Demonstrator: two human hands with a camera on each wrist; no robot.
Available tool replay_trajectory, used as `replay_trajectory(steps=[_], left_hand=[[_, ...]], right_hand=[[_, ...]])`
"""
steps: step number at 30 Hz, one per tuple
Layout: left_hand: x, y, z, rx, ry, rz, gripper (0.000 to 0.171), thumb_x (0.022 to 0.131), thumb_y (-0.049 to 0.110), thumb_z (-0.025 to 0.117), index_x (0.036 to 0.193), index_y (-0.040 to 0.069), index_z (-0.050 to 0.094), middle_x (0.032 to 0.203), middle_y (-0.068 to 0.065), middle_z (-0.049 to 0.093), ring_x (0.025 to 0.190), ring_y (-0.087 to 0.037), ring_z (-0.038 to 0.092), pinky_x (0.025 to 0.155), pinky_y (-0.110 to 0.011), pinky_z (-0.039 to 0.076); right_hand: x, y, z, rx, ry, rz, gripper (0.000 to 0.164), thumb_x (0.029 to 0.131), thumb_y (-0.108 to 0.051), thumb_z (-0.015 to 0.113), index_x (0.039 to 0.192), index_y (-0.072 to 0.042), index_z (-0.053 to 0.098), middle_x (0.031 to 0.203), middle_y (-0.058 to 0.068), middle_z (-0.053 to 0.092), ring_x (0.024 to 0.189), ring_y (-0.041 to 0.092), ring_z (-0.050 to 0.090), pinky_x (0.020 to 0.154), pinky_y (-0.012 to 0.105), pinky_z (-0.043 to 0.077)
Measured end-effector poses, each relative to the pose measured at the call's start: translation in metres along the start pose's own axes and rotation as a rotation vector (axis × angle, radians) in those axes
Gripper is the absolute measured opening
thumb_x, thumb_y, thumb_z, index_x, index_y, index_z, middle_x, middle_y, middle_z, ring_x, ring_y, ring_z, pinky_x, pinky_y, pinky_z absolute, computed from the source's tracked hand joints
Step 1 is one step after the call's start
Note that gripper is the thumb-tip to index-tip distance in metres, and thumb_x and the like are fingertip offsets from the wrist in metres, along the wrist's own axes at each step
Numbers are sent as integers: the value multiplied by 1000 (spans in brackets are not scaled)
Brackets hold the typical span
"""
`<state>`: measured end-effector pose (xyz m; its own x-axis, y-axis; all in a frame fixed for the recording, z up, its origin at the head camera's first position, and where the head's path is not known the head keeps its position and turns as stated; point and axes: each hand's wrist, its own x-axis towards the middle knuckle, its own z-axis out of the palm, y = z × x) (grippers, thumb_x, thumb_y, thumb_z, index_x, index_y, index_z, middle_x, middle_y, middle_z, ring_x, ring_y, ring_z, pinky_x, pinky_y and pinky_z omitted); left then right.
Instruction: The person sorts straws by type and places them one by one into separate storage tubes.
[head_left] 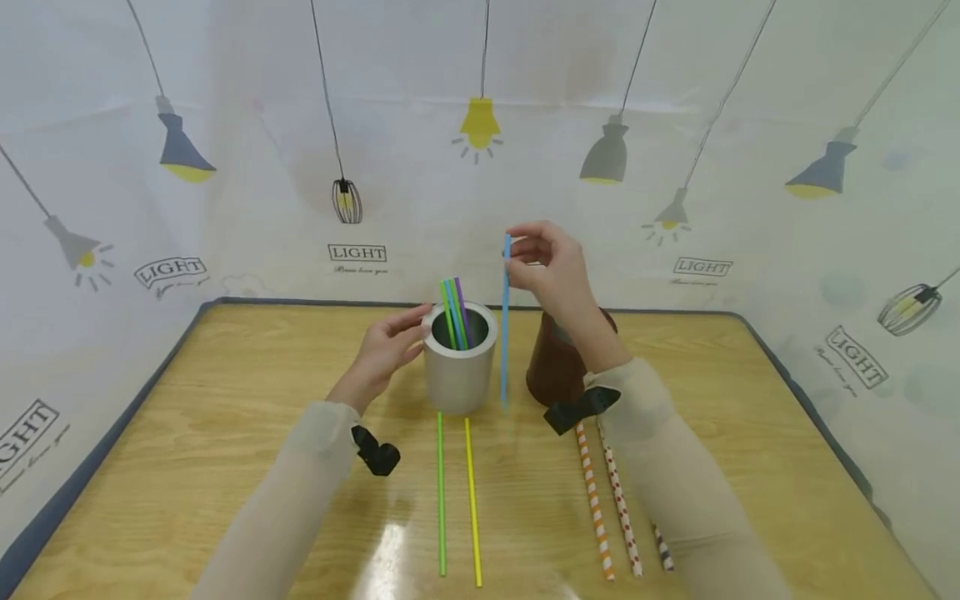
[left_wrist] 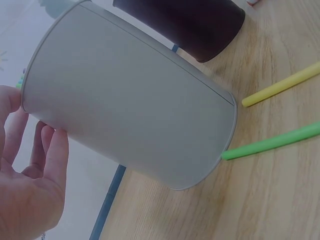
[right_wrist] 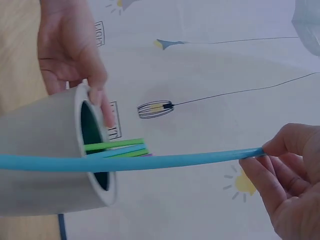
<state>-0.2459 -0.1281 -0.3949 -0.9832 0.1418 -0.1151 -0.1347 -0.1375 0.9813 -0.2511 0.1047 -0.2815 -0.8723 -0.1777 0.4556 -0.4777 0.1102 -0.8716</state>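
My right hand (head_left: 553, 271) pinches a light blue straw (head_left: 505, 333) near its top end, between thumb and fingers. The straw hangs upright, just right of a grey pot (head_left: 459, 379). Several green, blue and purple straws (head_left: 454, 312) lean inside that pot, their tops above the rim. At the pot's left side my left hand (head_left: 382, 350) touches the rim and upper wall with fairly straight fingers; the left wrist view shows the same fingers (left_wrist: 56, 160) against the wall. In the right wrist view the held straw crosses in front of the pot's mouth.
A dark brown pot (head_left: 551, 367) stands behind my right forearm, partly hidden. On the wooden table (head_left: 262, 433) lie a green straw (head_left: 442, 500) and a yellow straw (head_left: 473, 500). Orange-striped (head_left: 595, 508), red-dotted (head_left: 622, 508) and dark-striped straws (head_left: 662, 546) lie at the right.
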Motion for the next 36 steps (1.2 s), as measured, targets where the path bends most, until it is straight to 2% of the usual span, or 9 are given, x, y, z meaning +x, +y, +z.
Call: replay_trajectory(steps=[6, 13, 19, 23, 30, 36], left_hand=[[-1, -1, -2, -10, -4, 15, 43, 89, 6, 57, 132, 6, 49, 129, -12, 47, 117, -22, 46, 96, -36, 42], [-1, -1, -2, -1, 3, 7, 43, 90, 7, 56, 132, 7, 50, 129, -11, 47, 118, -22, 46, 96, -37, 41], [1, -2, -3, 10, 3, -4, 42, 90, 9, 57, 132, 8, 50, 130, -10, 46, 118, -22, 45, 97, -37, 41], [1, -2, -3, 9, 0, -6, 42, 90, 9, 57, 132, 8, 50, 130, -10, 46, 118, -22, 45, 97, -37, 41], [0, -3, -3, 3, 0, -4, 42, 90, 8, 57, 132, 7, 50, 130, -11, 46, 118, -22, 44, 97, -37, 41], [0, -2, -2, -2, 5, 0, 42, 90, 9, 57, 131, 8, 51, 129, -10, 46, 117, -22, 45, 97, -37, 41]], right_hand=[[14, -11, 2, 39, 56, -111, 29, 80, 8, 58, 109, 6, 57, 83, 11, 61, 71, 17, 59, 60, 29, 56], [20, -18, 5, 72, 146, -225, 31, 78, 10, 57, 108, 12, 55, 83, 12, 60, 73, 17, 58, 59, 28, 55], [19, -27, 10, 104, 210, -258, 29, 76, 12, 57, 105, 10, 56, 84, 20, 59, 73, 18, 57, 61, 25, 55], [17, -24, 16, 71, 209, -252, 30, 76, 15, 55, 106, 15, 54, 86, 27, 57, 73, 18, 58, 62, 24, 54], [13, 1, 24, -16, 167, -144, 29, 78, 13, 56, 107, 15, 54, 89, 27, 58, 77, 25, 57, 62, 22, 54], [9, 13, 29, -31, 138, -110, 28, 78, 15, 55, 106, 16, 55, 90, 32, 57, 77, 31, 56, 64, 22, 52]])
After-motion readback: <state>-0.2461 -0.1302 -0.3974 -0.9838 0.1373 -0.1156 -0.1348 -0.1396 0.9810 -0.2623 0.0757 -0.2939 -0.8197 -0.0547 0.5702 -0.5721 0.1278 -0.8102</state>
